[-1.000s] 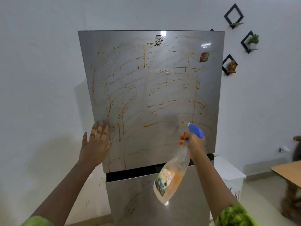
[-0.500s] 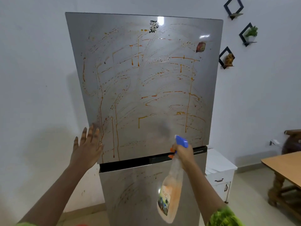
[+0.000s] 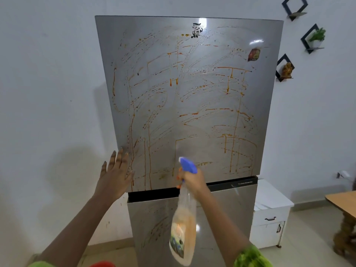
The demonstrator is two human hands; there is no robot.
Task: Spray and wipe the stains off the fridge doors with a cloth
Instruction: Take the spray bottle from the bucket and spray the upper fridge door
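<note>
A steel fridge stands before me. Its upper door point(image 3: 192, 97) is covered in orange-brown smears and drips; the lower door point(image 3: 227, 214) shows fainter streaks. My right hand point(image 3: 192, 180) grips the neck of a clear spray bottle point(image 3: 183, 228) with a blue nozzle point(image 3: 187, 164) aimed at the bottom of the upper door. The bottle holds orange liquid and hangs down under my fist. My left hand point(image 3: 115, 175) is raised with fingers straight and spread, at the upper door's lower left edge. No cloth is clearly visible; something red point(image 3: 102, 264) peeks in at the bottom edge.
A white cabinet point(image 3: 269, 214) with drawers stands right of the fridge. A wooden table point(image 3: 344, 205) juts in at the far right. Black diamond wall shelves point(image 3: 312, 38) hang at upper right. White wall lies left of the fridge.
The view has swung right and back left, so the fridge shifts in frame. My right hand with the bottle has moved left along the bottom of the upper door. My left hand stays raised and spread.
</note>
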